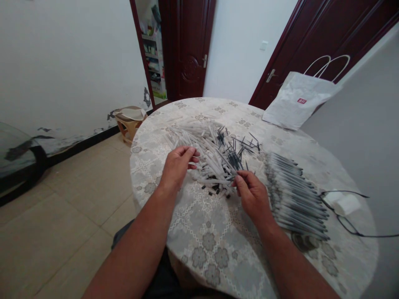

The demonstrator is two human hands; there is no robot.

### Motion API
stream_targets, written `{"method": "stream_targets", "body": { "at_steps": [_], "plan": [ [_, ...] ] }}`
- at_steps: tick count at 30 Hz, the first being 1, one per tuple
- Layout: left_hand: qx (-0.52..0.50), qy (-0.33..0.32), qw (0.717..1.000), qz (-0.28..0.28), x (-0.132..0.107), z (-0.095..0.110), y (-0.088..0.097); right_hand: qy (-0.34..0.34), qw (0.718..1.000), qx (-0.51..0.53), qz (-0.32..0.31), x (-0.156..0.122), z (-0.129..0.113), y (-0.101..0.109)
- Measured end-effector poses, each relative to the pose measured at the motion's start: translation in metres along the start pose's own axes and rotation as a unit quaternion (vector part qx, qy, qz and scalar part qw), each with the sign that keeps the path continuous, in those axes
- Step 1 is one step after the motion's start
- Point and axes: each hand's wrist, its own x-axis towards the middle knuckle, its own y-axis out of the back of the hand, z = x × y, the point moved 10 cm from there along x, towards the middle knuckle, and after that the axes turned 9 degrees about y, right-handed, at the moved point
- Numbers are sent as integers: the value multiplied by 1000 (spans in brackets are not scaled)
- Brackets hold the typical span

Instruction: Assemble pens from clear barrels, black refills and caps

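My left hand (pixel 179 164) hovers at the near left edge of a pile of translucent white pen barrels (pixel 199 139). Its fingers are loosely bent and apart, and nothing shows between them. At the pile's right side, my right hand (pixel 253 195) has thumb and forefinger pinched together; what they hold, if anything, I cannot make out. Dark thin pen refills (pixel 233 158) lie in a bunch just beyond that hand, with more scattered behind. Small black caps (pixel 215 189) sit at the pile's near edge, between my hands.
Assembled-looking pens (pixel 296 195) lie in a row right of my right hand. Eyeglasses (pixel 346 224) and a crumpled white tissue (pixel 346 203) are beyond them. A white paper bag (pixel 299 99) stands at the back right of the round table (pixel 212 245). A stool (pixel 129 118) is by the wall.
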Motion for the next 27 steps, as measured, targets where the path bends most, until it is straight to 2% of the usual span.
{"method": "stream_targets", "body": {
  "at_steps": [2,4,8,10,13,15,21,24,27],
  "plan": [
    [106,-31,994,19,1,10,14,-8,1000,6,7,0,4,1],
    [205,-64,976,18,2,15,20,-6,1000,9,6,0,5,0],
    [339,-134,931,22,3,16,22,12,1000,-16,-3,-2,2,-3],
    [378,-147,914,23,4,11,20,15,1000,-25,-7,-2,0,-4],
    [387,-142,911,19,3,4,19,16,999,-26,-8,-2,0,-4],
    [417,-135,899,21,2,-1,16,18,1000,-24,-9,-2,-1,-5],
    [619,-78,781,6,5,-26,0,16,1000,-21,-13,-2,-1,-6],
    [653,-64,754,-8,4,-28,-3,17,1000,-20,-13,-2,-3,-6],
    [654,-74,753,-13,1,-23,0,21,999,-22,-11,-3,-5,-5]
  ]
}}
